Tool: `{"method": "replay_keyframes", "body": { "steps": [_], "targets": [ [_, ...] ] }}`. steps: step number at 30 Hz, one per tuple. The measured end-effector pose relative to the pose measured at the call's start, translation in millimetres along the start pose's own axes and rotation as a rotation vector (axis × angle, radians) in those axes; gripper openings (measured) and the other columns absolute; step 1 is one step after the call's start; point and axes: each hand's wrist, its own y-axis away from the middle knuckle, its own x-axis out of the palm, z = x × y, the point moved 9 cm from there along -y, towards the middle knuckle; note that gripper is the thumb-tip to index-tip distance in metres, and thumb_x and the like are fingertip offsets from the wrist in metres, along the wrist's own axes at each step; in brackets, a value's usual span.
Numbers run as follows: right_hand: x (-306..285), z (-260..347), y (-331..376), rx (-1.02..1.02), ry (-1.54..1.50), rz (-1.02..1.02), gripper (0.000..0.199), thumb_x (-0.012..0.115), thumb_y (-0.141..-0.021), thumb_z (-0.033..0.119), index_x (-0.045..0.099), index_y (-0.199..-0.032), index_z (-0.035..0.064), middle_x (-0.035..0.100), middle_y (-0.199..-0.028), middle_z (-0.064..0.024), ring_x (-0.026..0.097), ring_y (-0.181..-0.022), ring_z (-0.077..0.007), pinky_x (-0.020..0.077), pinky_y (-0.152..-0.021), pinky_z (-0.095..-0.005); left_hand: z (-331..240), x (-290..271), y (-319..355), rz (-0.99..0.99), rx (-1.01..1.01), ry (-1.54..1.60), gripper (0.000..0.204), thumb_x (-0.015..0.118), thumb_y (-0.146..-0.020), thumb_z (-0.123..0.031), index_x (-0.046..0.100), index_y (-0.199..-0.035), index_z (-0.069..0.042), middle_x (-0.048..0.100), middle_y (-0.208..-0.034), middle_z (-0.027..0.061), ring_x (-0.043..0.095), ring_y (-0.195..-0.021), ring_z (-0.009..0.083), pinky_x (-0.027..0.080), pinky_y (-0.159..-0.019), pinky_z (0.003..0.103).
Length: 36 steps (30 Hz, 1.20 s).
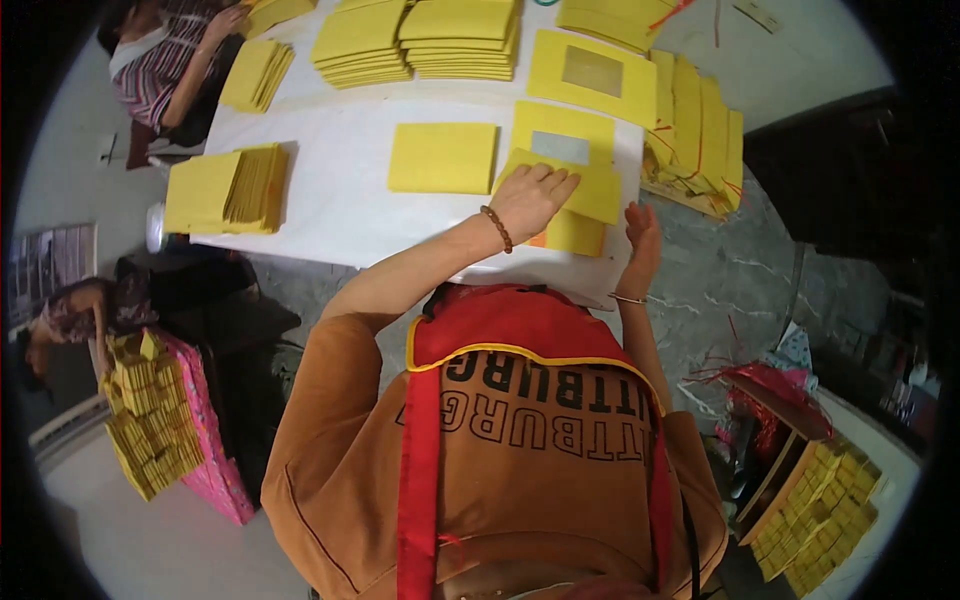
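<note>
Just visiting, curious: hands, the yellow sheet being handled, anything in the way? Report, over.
Left hand on yellow sheet. Right hand open, apparently empty, by table edge. Yellow rectangle beside sheet, not covering it.

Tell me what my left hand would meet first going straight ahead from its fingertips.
Probably the grey panel on the yellow sheet, just past the yellow flap under your left hand; depth is unclear, so it might pass above.
</note>
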Motion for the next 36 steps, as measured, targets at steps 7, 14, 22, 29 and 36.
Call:
{"method": "replay_keyframes", "body": {
  "steps": [7, 14, 22, 29, 36],
  "targets": [
    [8, -14, 4, -0.026, 0.227, 0.096, 0.04, 0.034, -0.096, 0.023, 0.045, -0.123, -0.0047, 0.053, -0.119, -0.016, 0.048, -0.113, -0.0219, 0.0332, -0.098, -0.032, 100, -71, 73, -0.394, -0.158, -0.25, 0.049, 0.054, -0.071, -0.011, 0.052, -0.119, -0.017, 0.056, -0.115, 0.003, 0.051, -0.102, 0.0222, 0.036, -0.084, 0.038],
    [17, -15, -1, -0.048, 0.317, 0.122, 0.03, 0.041, -0.093, 0.016, 0.056, -0.111, -0.0032, 0.058, -0.112, -0.0119, 0.053, -0.105, -0.02, 0.037, -0.093, -0.0306, 125, -1, 99, -0.012, -0.202, -0.286, 0.055, 0.058, -0.074, -0.018, 0.044, -0.127, -0.018, 0.045, -0.127, 0.0059, 0.043, -0.111, 0.0241, 0.034, -0.09, 0.042],
    [51, 12, 3, -0.544, 1.017, 0.355, 0.02, 0.062, -0.076, 0.018, 0.064, -0.095, 0.0117, 0.06, -0.106, -0.0033, 0.05, -0.11, -0.0256, 0.0326, -0.092, -0.0389, 138, 33, 106, 0.336, -0.302, -0.189, 0.068, 0.048, -0.08, -0.012, 0.018, -0.141, -0.019, 0.014, -0.147, 0.0114, 0.018, -0.133, 0.0329, 0.016, -0.106, 0.049],
    [48, -4, -1, -0.531, 1.008, 0.363, 0.019, 0.065, -0.073, 0.023, 0.064, -0.09, 0.016, 0.057, -0.107, 0.0037, 0.046, -0.113, -0.021, 0.0301, -0.09, -0.0387, 124, 12, 92, 0.362, -0.294, -0.124, 0.067, 0.054, -0.078, -0.019, 0.024, -0.138, -0.015, 0.02, -0.144, 0.0138, 0.022, -0.13, 0.0327, 0.019, -0.103, 0.051],
    [45, -10, -6, -0.484, 0.943, 0.383, 0.019, 0.066, -0.072, 0.024, 0.065, -0.089, 0.0167, 0.058, -0.107, 0.0037, 0.046, -0.114, -0.0207, 0.0297, -0.09, -0.0395, 5, 9, 61, 0.044, 0.128, 0.194, 0.047, 0.063, -0.076, -0.028, 0.052, -0.116, -0.006, 0.05, -0.117, 0.0119, 0.045, -0.107, 0.0292, 0.037, -0.087, 0.039]
  ]
}}
